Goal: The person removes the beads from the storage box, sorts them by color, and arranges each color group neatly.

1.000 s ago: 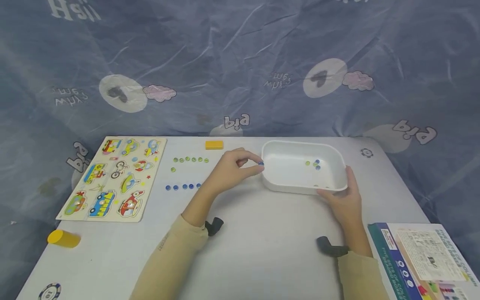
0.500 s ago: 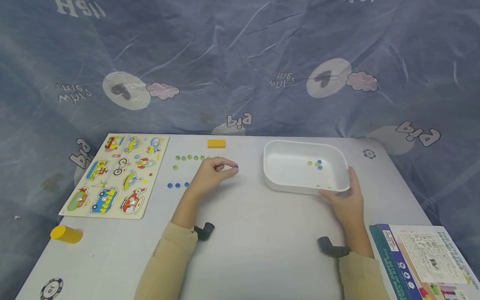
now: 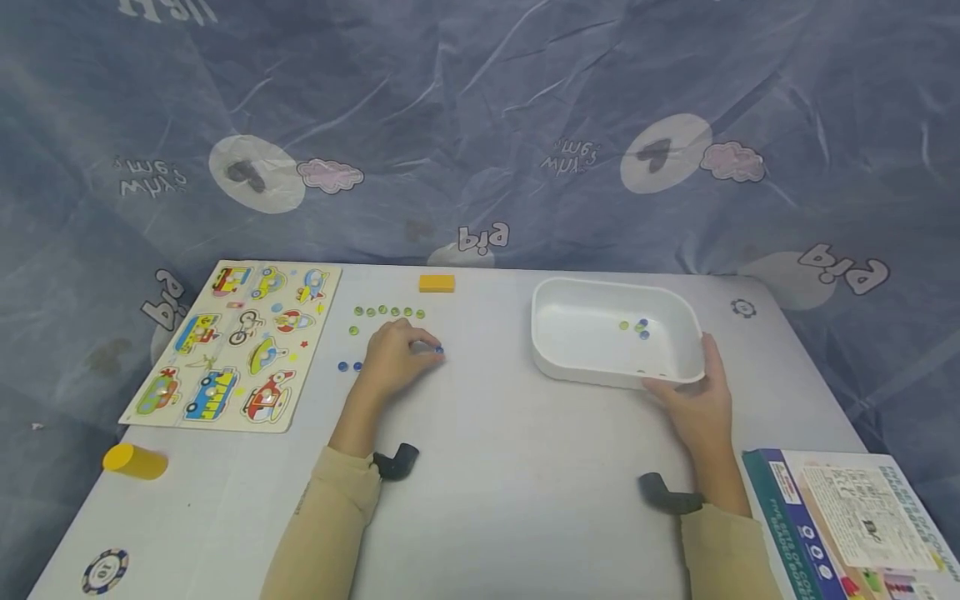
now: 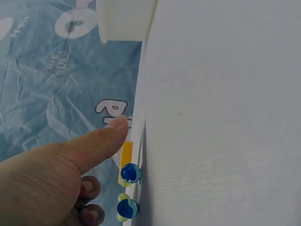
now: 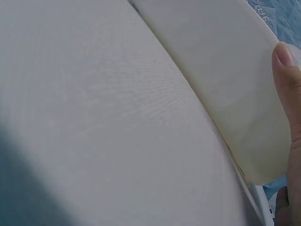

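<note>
In the head view my left hand (image 3: 393,357) is low over the table, pinching a blue marble (image 3: 439,350) between thumb and forefinger tips. Beneath and left of it runs a row of blue marbles (image 3: 342,367), partly covered by the hand. Behind lies a row of green marbles (image 3: 396,312), with a single green marble (image 3: 353,331) in front. The left wrist view has two blue marbles (image 4: 130,173) beside the thumb; the pinched one is not visible there. My right hand (image 3: 696,408) grips the near right corner of a white tray (image 3: 585,371) containing several green and blue marbles.
A picture puzzle board (image 3: 232,346) lies at left, with a yellow cylinder (image 3: 137,462) in front of it. At the back edge is a yellow block (image 3: 437,284). A box (image 3: 847,517) occupies the right front. A patterned cloth (image 3: 480,125) hangs behind the table.
My left hand has carried the blue marble leftward from the tray's left rim to the end of the blue row. My right hand keeps its grip on the tray.
</note>
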`<state>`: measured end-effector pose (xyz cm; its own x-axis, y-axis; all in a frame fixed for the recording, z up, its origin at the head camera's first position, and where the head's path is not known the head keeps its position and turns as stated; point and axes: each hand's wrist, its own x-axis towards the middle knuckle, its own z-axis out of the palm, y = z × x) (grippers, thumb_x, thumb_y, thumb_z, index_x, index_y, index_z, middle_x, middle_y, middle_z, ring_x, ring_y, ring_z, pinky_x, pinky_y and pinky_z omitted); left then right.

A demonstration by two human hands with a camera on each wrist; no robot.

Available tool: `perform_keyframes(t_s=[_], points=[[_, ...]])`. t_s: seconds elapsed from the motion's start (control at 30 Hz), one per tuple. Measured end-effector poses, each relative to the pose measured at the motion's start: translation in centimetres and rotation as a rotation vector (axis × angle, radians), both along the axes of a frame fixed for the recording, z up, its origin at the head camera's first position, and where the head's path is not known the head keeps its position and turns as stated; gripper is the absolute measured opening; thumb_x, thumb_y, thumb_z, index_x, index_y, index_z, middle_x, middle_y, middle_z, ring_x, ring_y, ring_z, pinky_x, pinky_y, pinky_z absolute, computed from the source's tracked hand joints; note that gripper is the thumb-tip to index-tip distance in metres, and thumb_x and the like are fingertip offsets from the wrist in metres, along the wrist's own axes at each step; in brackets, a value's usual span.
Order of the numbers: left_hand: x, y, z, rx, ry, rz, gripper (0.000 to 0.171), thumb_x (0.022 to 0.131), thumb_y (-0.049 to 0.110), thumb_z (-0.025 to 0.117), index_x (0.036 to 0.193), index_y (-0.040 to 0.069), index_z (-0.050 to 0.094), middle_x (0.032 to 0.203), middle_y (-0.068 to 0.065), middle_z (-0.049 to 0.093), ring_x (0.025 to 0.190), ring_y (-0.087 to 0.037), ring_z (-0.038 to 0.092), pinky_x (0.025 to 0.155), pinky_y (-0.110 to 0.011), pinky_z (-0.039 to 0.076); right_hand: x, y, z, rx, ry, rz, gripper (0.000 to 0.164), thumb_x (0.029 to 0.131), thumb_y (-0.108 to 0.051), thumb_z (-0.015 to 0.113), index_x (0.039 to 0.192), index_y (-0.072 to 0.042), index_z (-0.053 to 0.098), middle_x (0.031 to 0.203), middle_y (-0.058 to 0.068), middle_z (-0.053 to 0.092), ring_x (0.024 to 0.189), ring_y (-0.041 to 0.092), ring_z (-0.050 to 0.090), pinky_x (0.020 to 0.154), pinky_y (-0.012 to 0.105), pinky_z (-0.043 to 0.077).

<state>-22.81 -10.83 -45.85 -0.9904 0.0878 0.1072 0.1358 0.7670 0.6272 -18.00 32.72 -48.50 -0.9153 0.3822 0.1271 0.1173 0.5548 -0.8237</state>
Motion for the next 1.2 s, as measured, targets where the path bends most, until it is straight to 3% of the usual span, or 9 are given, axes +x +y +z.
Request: perform_keyframes(t_s=[0.33,0.73,0.87,1.0,1.2], points=[[-0.1,0.0,-0.8,-0.117,0.004,-0.005,0.02,0.07,0.039,0.081,0.087,0.029,0.076,0.077,0.003,0.052,0.076,-0.018,0.042,0.07,-0.032,0.03,0.0,0.1,-0.1,0.01,0.013,0.003,0.11,0.066,-0.044,0.083,0.146,-0.048,0.008,0.153,-0.027,0.013,0.146,0.006,0.01,0.12,0.045,0.006],[0.2,0.2,-0.4,-0.127,-0.008,-0.003,0.029,0.07,0.039,0.081,0.095,0.027,0.074,0.084,0.003,0.055,0.083,-0.019,0.044,0.077,-0.035,0.034,0.0,0.0,-0.1,0.003,0.039,0.019,0.109,0.066,-0.04,0.084,0.147,-0.045,0.011,0.153,-0.025,0.016,0.146,0.006,0.012,0.12,0.043,0.007],[0.6,0.7,0.8,-0.111,0.041,-0.027,0.035,0.071,0.041,0.08,0.102,0.027,0.071,0.09,-0.001,0.056,0.088,-0.02,0.044,0.083,-0.037,0.035,0.1,0.0,-0.1,0.001,0.028,0.015,0.11,0.067,-0.041,0.084,0.147,-0.046,0.009,0.154,-0.024,0.014,0.147,0.007,0.01,0.12,0.043,0.006],[1.4,2.7,3.2,-0.066,0.121,-0.082,0.034,0.077,0.041,0.076,0.107,0.026,0.07,0.088,-0.003,0.056,0.085,-0.018,0.043,0.078,-0.034,0.037,0.2,0.0,-0.1,0.003,0.017,0.012,0.11,0.067,-0.041,0.084,0.147,-0.045,0.008,0.155,-0.022,0.013,0.147,0.009,0.009,0.12,0.044,0.006],[1.7,8.8,6.3,-0.028,0.18,-0.294,0.029,0.086,0.035,0.068,0.114,0.026,0.066,0.096,0.005,0.058,0.091,-0.01,0.049,0.082,-0.028,0.041,0.1,0.0,0.1,0.009,0.027,0.012,0.11,0.067,-0.04,0.084,0.147,-0.045,0.008,0.156,-0.02,0.014,0.147,0.01,0.01,0.12,0.045,0.007]])
